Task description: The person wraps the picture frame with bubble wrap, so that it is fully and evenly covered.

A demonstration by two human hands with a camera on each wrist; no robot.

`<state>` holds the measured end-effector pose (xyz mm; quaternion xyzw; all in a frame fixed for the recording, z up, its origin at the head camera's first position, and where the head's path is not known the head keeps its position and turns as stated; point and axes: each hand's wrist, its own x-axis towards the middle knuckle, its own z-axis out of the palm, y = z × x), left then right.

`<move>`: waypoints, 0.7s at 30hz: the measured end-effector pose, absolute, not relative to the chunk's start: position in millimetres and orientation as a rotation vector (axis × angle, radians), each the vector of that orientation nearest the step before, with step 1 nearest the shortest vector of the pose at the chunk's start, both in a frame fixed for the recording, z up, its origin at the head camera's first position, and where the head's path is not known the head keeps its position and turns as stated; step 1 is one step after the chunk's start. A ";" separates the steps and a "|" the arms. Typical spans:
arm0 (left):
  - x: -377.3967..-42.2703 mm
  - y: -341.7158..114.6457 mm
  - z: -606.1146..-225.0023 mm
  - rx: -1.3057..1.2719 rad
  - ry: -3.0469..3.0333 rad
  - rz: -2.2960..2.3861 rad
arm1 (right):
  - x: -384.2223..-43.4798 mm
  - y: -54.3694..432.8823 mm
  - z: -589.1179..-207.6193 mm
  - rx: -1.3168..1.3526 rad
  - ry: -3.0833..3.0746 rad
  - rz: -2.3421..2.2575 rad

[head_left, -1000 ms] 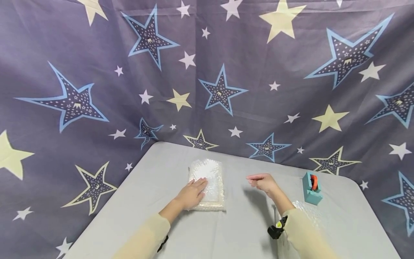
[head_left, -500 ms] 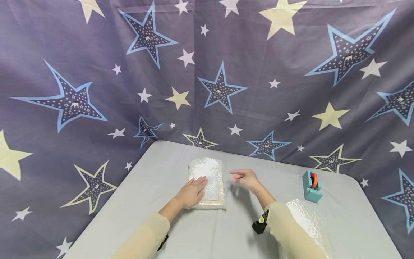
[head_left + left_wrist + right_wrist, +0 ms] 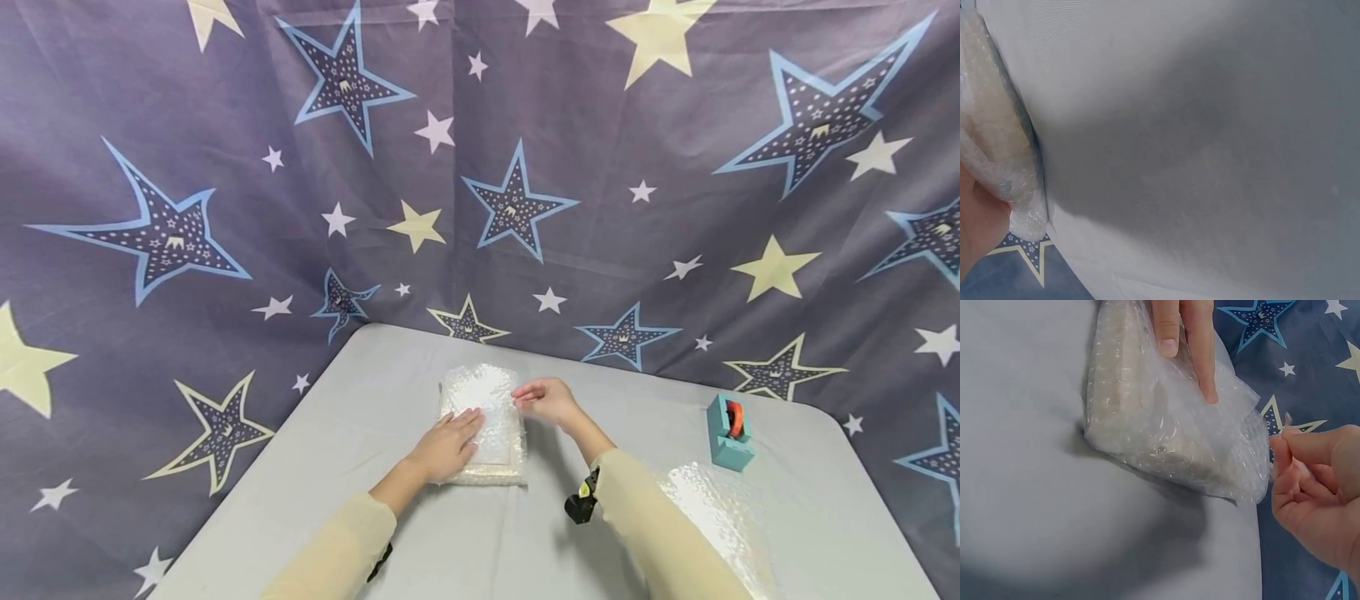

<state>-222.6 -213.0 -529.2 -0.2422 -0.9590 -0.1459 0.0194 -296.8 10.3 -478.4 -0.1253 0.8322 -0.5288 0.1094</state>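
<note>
A flat, pale rectangular thing wrapped in bubble wrap (image 3: 491, 425) lies on the table; what is inside is blurred by the plastic. My left hand (image 3: 444, 446) rests on its left side with fingers spread out, and two of those fingers (image 3: 1200, 356) show in the right wrist view. At the package's right edge is my right hand (image 3: 546, 400). Between its thumb and forefinger it pinches a small piece of clear tape (image 3: 1288, 419), seen only in the right wrist view. Whether the tape touches the wrap, I cannot tell.
A teal tape dispenser (image 3: 727, 446) with an orange core stands at the right of the grey-white table (image 3: 390, 358). Nearer me lies a loose sheet of bubble wrap (image 3: 720, 517), partly under the right sleeve. A star-patterned curtain (image 3: 480, 167) hangs behind.
My right hand has moved left from the open table to the right edge of the wrapped package. My left hand has stayed on the package.
</note>
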 end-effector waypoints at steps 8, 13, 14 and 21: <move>-222.1 -212.9 -529.2 -0.748 -2.989 -0.457 | -303.8 -1.2 -484.8 -0.416 2.418 -1.551; -222.4 -213.4 -532.2 -0.737 -2.988 -0.441 | -306.7 -9.4 -486.7 -0.372 2.419 -1.555; -222.6 -213.4 -532.6 -0.735 -2.990 -0.434 | -307.4 -11.0 -486.7 -0.362 2.419 -1.556; -224.9 -213.4 -533.6 -0.737 -2.978 -0.421 | -314.1 -21.7 -488.5 -0.338 2.468 -1.501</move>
